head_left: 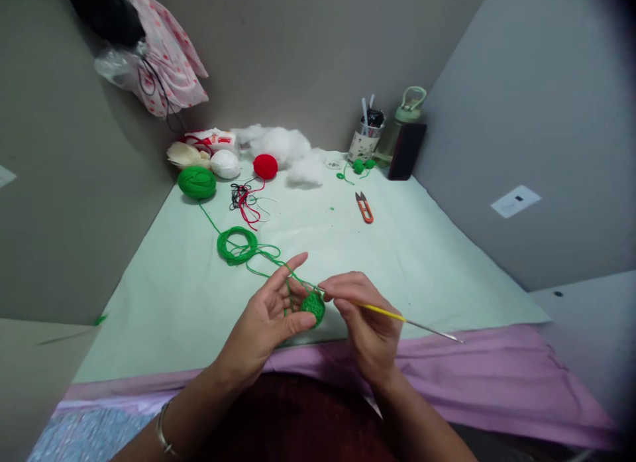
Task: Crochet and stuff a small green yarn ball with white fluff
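Note:
My left hand (271, 313) pinches a small round green crochet piece (313, 307) between thumb and fingers, its index finger raised with green yarn running over it. In my right hand (365, 319) is a crochet hook (385, 311) with a yellow grip, held like a pencil. The hook's working tip meets the upper edge of the piece; the exact stitch is too small to make out. Its other metal end points out to the lower right. From my left hand the yarn leads back to a loose green yarn coil (237, 245) and on to a green yarn ball (197, 183).
Orange thread snips (364, 208) lie right of centre. Behind are a red yarn ball (265, 166), a white yarn ball (225, 164), white stuffing (281, 146), small green crocheted pieces (359, 166), a pen cup (366, 138), a bottle (405, 120) and a phone (407, 152). Partition walls enclose the table.

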Demonstrator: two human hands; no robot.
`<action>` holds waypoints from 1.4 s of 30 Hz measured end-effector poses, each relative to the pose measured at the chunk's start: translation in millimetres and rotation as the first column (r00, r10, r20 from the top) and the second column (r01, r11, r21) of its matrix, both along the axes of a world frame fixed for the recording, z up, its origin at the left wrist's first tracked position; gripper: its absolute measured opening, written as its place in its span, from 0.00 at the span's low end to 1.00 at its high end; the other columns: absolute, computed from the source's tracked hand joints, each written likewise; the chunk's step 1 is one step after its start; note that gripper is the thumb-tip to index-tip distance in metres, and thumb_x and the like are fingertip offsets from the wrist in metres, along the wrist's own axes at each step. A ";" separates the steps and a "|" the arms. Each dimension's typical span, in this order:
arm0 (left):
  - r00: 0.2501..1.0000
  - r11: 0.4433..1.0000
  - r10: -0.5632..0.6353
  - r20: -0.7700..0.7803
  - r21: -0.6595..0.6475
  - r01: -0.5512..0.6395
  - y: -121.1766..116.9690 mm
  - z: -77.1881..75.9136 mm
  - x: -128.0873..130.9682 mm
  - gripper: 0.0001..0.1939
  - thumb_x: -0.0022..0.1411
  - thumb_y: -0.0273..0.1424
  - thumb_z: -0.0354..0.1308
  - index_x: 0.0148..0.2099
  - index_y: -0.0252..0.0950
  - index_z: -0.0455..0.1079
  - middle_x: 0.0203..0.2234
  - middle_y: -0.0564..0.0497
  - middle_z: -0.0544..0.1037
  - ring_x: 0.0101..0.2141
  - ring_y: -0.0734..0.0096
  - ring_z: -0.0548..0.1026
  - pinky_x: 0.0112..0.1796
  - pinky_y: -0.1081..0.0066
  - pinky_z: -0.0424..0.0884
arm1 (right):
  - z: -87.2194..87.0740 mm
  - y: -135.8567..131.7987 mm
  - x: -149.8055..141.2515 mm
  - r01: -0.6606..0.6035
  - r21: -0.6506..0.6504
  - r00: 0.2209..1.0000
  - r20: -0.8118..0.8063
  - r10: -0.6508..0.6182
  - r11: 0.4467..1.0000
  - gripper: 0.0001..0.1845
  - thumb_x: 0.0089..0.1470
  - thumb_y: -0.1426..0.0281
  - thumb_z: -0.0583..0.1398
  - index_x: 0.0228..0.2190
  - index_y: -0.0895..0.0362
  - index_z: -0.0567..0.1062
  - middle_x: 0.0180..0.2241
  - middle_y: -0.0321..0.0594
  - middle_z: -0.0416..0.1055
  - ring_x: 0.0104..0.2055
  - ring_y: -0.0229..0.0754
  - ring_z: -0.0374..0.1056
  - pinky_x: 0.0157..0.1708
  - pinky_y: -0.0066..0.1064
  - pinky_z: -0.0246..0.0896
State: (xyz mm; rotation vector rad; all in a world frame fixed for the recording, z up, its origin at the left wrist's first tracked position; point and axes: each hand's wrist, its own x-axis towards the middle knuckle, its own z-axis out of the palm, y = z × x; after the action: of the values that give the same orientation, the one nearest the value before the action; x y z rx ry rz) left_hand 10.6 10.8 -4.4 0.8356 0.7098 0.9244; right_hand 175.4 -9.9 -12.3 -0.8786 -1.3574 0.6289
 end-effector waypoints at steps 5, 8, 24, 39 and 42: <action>0.999 0.998 -0.035 0.000 0.043 0.035 2.3 1.1 -3.3 0.51 0.54 0.27 0.71 0.73 0.50 0.50 0.37 0.53 0.73 0.38 0.70 0.73 0.42 0.69 0.68 | -0.7 0.8 -0.1 -0.086 -0.037 0.994 -0.077 0.083 0.996 0.09 0.62 0.72 0.62 0.38 0.50 0.83 0.34 0.39 0.79 0.38 0.41 0.74 0.39 0.36 0.73; 0.998 0.997 -0.053 -0.042 0.059 0.056 4.5 2.0 -5.8 0.55 0.54 0.27 0.72 0.75 0.52 0.44 0.38 0.53 0.75 0.39 0.70 0.73 0.42 0.70 0.68 | 0.5 -0.8 0.0 -0.103 -0.051 0.991 -0.091 0.098 0.993 0.08 0.62 0.71 0.62 0.37 0.50 0.83 0.33 0.39 0.79 0.38 0.41 0.74 0.39 0.35 0.73; 0.994 0.994 -0.109 -0.023 0.022 0.110 -2.5 -11.5 -5.6 0.23 0.62 0.34 0.66 0.59 0.43 0.72 0.45 0.49 0.75 0.47 0.64 0.74 0.52 0.63 0.67 | -2.7 -1.8 0.0 0.011 -0.026 0.989 -0.145 -0.015 1.000 0.12 0.62 0.76 0.61 0.40 0.50 0.83 0.36 0.38 0.78 0.35 0.38 0.72 0.34 0.32 0.70; 0.994 0.994 -0.089 -0.062 0.050 0.092 0.0 -13.9 -6.8 0.23 0.62 0.31 0.67 0.59 0.46 0.71 0.46 0.50 0.76 0.51 0.65 0.72 0.54 0.65 0.64 | -6.7 -6.1 2.2 -0.046 -0.046 0.983 -0.179 0.037 0.998 0.11 0.63 0.76 0.60 0.40 0.51 0.82 0.35 0.38 0.77 0.34 0.37 0.72 0.34 0.32 0.70; 0.995 0.995 -0.076 -0.071 0.065 0.080 0.7 -13.1 -6.8 0.24 0.61 0.30 0.68 0.58 0.47 0.72 0.45 0.52 0.76 0.49 0.67 0.72 0.53 0.67 0.65 | -7.7 -7.6 2.9 -0.049 -0.043 0.982 -0.185 0.041 0.998 0.11 0.63 0.76 0.60 0.40 0.52 0.82 0.35 0.38 0.77 0.34 0.37 0.71 0.34 0.32 0.70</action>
State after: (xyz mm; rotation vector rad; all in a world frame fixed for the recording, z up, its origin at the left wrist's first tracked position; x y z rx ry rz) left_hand 3.8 11.5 -17.5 0.9527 0.7031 0.8566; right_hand 178.3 -17.5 -20.0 -0.8081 -1.2023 0.7611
